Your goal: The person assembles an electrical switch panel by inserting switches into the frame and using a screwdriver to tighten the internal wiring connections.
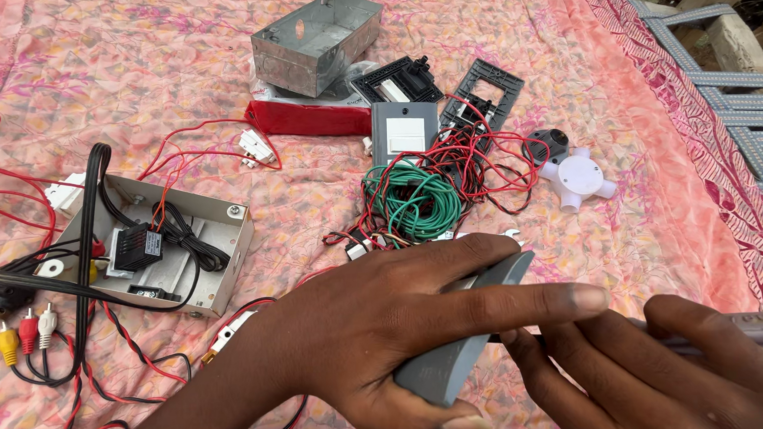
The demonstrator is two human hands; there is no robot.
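Grey plate (459, 358) in left hand (379, 328) | red packet (307, 118) under metal box (316, 39)

A: Where is open cloth found?

B: Bare pink patterned cloth (636, 97) is seen along the right and the far left top.

A: And what is the middle blocked by?

B: It is blocked by a coil of green and red wire (415, 200), a white round plastic junction box (578, 176) and an open grey metal box with black cables (153, 248).
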